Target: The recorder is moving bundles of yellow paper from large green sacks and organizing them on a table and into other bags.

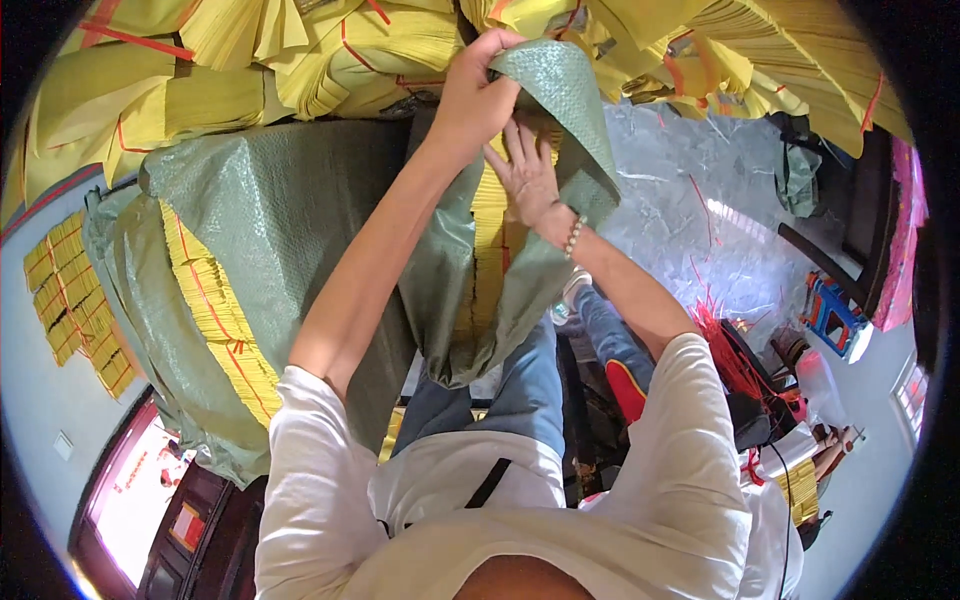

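My left hand (pixel 476 98) is closed on the rim of a grey-green woven sack (pixel 565 85), pulling its edge up. Inside the sack's mouth is a stack of yellow paper bundles (pixel 489 225) tied with thin red strips. My right hand (pixel 527 178), a beaded bracelet at its wrist, reaches into the mouth with fingers stretched out against the yellow paper; the fingertips point away from me. To the left stands a larger grey-green sack (pixel 285 200), with a column of yellow bundles (pixel 215 300) showing through its gap.
Loose yellow paper bundles (pixel 370 60) with red ties are heaped along the far side. A grey floor (pixel 680 190) with red strip scraps lies to the right. Nearer on that side are a blue stool (pixel 832 315) and a pile of red strips (pixel 720 345). Another person's leg (pixel 605 325) shows beside me.
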Motion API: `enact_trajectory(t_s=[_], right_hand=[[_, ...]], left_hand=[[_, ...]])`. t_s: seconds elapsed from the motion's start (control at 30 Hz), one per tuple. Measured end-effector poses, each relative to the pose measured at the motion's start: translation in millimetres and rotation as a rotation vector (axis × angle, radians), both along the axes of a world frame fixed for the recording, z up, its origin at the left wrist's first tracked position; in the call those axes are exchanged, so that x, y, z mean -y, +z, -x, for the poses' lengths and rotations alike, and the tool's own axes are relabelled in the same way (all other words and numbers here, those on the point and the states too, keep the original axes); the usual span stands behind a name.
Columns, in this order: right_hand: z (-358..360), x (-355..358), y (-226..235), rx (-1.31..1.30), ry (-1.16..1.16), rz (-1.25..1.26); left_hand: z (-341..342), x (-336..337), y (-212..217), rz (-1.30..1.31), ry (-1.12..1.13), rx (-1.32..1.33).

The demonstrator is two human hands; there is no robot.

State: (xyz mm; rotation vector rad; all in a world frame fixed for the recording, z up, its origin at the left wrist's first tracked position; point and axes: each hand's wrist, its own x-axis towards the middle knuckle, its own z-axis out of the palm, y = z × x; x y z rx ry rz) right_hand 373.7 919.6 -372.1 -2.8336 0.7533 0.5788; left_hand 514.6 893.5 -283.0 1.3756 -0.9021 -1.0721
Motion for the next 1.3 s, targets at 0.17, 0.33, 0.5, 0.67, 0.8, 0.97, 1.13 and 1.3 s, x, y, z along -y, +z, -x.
enact_trajectory(t_s=[0.17,0.33,0.5,0.67,0.8,0.97,1.13,1.3], right_hand=[[-4.1,25.7,-19.8,0.131,-0.115,-0.095],[2.0,32.3,-31.4,0.305,-0.232,-0.213],[-3.1,32.8,-37.4,0.222,-0.188,-0.125],[-6.6,22.2,-33.0,0.057,-0.060,-0.093],[-6.5,17.3,-26.8,0.033,-0.047,-0.118],[-15.2,52.9,-39.5,0.214,-0.407,-0.552],[-36.3,45.3,-73.0,0.527,-0.457,-0.005],[-3.0,21.7,-76.3,0.433,-0.178,-0.024]], left_hand=[[6.1,-0.3,-1.5,0.002,0.012,0.085],[0.1,-4.0,-9.6,-0.091,0.009,0.016],[-0.5,-4.5,-16.7,0.001,0.009,0.179],[1.6,1.4,-13.6,-0.055,0.058,-0.120],[11.2,5.8,-13.2,-0.074,0.032,-0.023],[23.5,9.8,-19.3,0.089,0.093,-0.183],[27.9,13.3,-14.5,0.027,0.204,-0.407],[40.5,-3.1,7.2,0.053,0.279,-0.611]])
